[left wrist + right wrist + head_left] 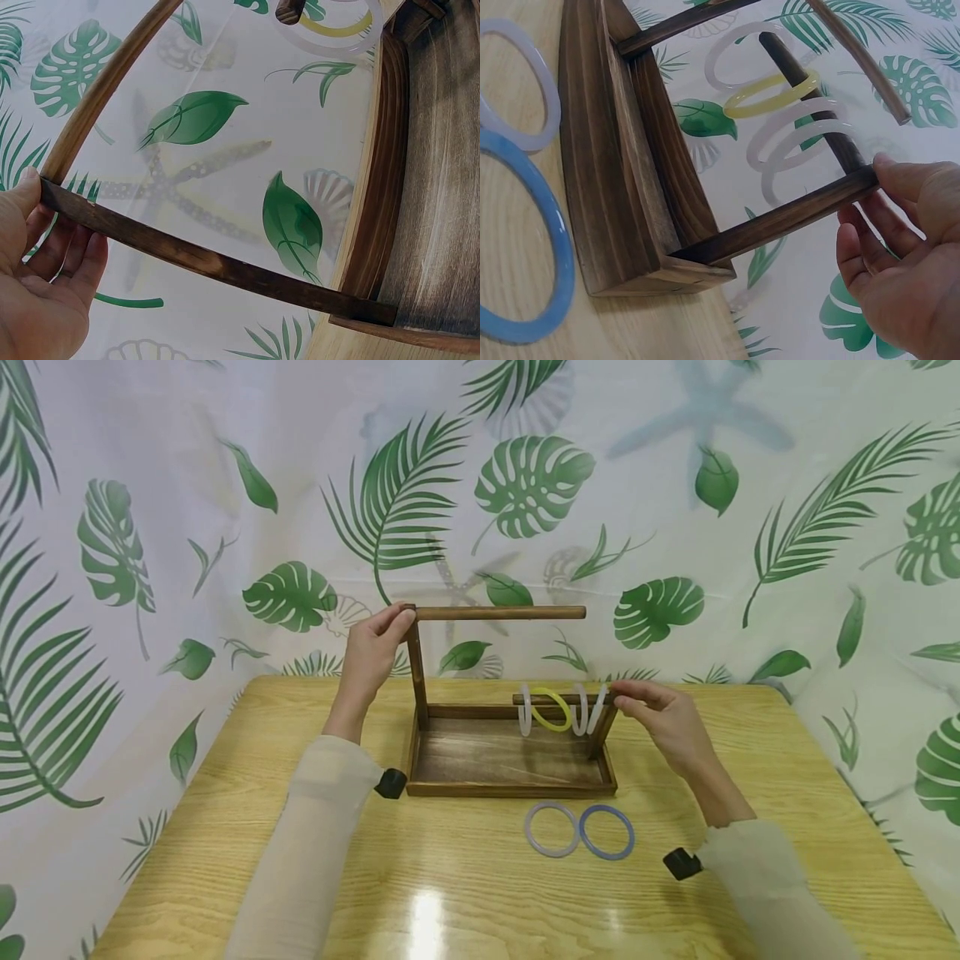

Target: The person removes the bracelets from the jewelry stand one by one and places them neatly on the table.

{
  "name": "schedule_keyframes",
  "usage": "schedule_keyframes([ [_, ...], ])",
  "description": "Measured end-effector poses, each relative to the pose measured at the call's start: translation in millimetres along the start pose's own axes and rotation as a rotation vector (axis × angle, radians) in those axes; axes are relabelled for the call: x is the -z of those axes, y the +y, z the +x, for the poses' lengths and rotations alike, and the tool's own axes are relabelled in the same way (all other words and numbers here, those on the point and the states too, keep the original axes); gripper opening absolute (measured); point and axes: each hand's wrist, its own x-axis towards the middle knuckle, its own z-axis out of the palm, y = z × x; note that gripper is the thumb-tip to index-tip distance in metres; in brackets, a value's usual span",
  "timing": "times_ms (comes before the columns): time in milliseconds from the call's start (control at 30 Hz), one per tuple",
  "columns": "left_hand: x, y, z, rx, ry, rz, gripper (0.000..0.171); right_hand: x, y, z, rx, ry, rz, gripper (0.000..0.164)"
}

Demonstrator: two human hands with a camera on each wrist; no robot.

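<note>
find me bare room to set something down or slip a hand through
Bare table lies between the left sleeve and two loose rings. The tray's floor is bare near the left post. A hand could probably pass under the upper bar, left of the four hung rings. Crowded: the lower bar, with those rings and the right hand.

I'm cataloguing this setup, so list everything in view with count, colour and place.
bangle stand: 1, brown wood, on the table
whitish bangles: 3, whitish, around the stand's lower bar
yellow bangle: 1, yellow, around that bar, among the whitish ones
lilac bangle: 1, pale lilac, on the table before the stand
blue bangle: 1, blue, beside the lilac one
table: 1, yellowish woodgrain, beneath the stand
backdrop: 1, white with green leaves, behind
wrist cameras: 2, black, one per wrist
sleeves: 2, cream, on the arms
left hand: 1, bare, gripping the taller post's top
right hand: 1, bare, gripping the shorter post's top
</note>
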Motion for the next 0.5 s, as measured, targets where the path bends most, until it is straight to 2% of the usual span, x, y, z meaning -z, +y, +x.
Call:
schedule_keyframes([
  [200,0.8,0.4,-1.0,0.002,-0.015,0.013,0.045,-4.0,4.4,1.3,-0.004,0.045,0.039,0.041],
  [500,1.5,-0.1,-0.5,-0.006,-0.007,0.011,0.045,-5.6,8.2,3.3,-0.014,0.039,0.043,0.044],
])
